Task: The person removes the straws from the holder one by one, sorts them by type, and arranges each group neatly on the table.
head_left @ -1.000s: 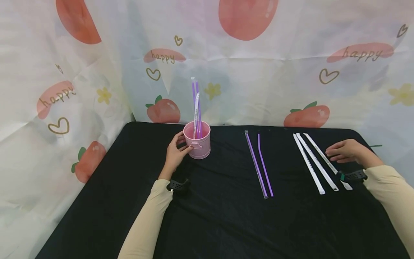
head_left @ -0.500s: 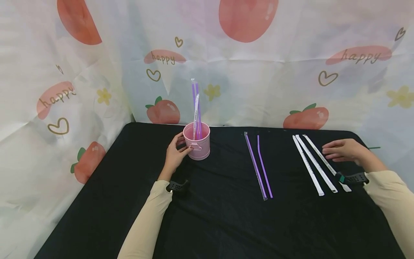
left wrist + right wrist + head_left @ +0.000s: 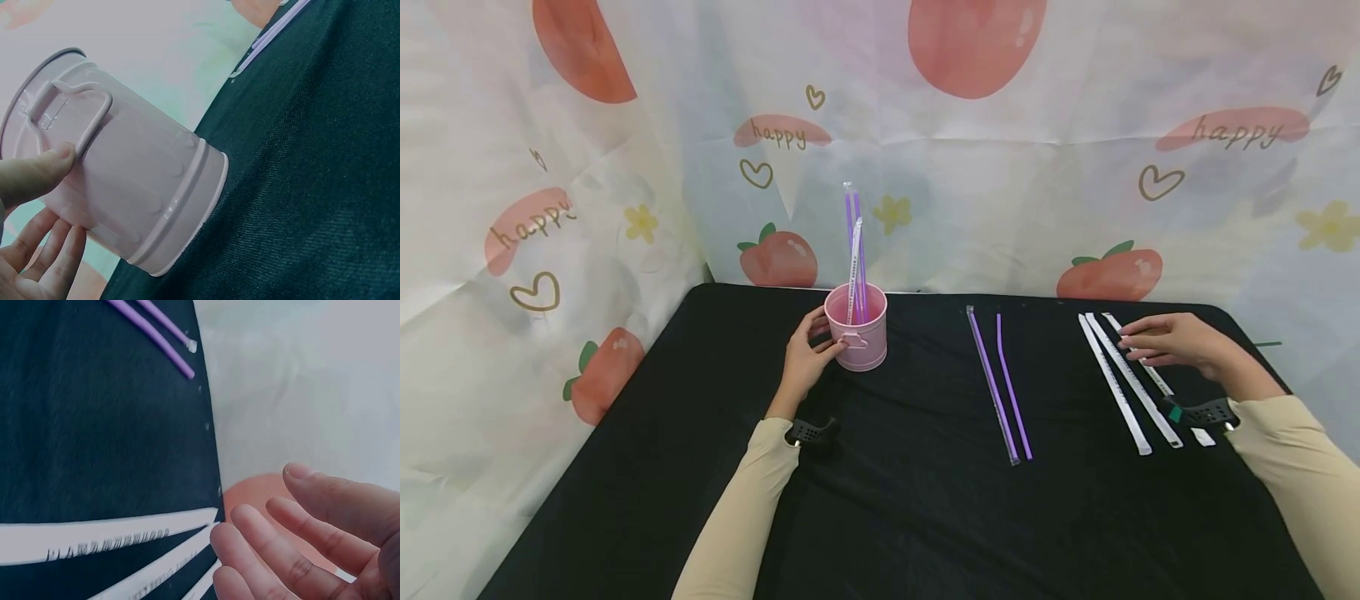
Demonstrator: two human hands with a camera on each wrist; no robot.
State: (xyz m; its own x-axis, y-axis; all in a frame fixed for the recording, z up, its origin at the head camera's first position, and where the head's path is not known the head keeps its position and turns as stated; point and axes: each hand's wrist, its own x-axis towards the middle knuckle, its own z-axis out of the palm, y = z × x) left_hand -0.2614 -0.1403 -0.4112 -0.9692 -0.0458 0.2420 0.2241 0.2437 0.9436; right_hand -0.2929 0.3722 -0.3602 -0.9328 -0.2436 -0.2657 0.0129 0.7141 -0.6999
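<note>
My left hand (image 3: 805, 358) grips a small pink bucket (image 3: 865, 346), the thumb on its little handle (image 3: 94, 122) and the fingers against its side. Two purple straws (image 3: 862, 250) and a white paper-wrapped straw (image 3: 853, 271) stand up out of the bucket. On the right, my right hand (image 3: 1183, 346) hovers over the rightmost of three white paper-wrapped straws (image 3: 1116, 383), partly covering it. Its fingers (image 3: 269, 544) are loosely bent and hold nothing, thumb apart from them in the right wrist view.
Two purple straws (image 3: 1015, 387) lie side by side between the bucket and the white straws; the left one is in a clear wrapper. A black cloth (image 3: 910, 517) covers the table. A printed curtain (image 3: 985, 192) hangs close behind the table's far edge.
My right hand has moved left, from beside the rightmost white straw to above it. My left hand keeps its grip on the bucket in the same spot.
</note>
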